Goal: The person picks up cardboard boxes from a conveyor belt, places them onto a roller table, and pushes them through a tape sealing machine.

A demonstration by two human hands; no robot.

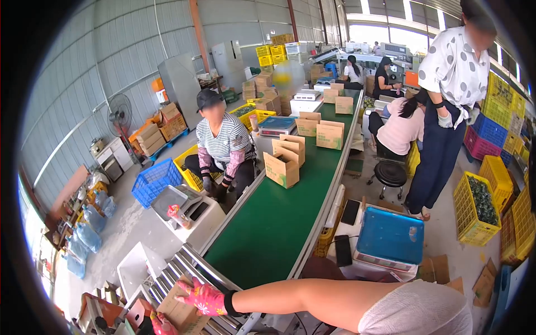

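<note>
A brown cardboard box (177, 312) lies on the metal rollers at the near end of the conveyor. My right hand (196, 296), in a pink flowered glove with a dark cuff, grips the box from above on its right side. At the lower edge of the view, my left hand (162, 324), gloved in the same pink, is on the box's near left side; part of it is cut off. The roller section (180, 267) joins the green conveyor belt (273, 223). Farther up that belt, several open cardboard boxes (282, 167) stand upright.
Right of the belt stands a scale with a blue tray (391, 234), beside two dark phones (350, 212). A co-worker in stripes (223, 139) sits left of the belt; another person (452, 84) stands at right. A black stool (389, 174) and yellow crates (474, 206) occupy the right floor.
</note>
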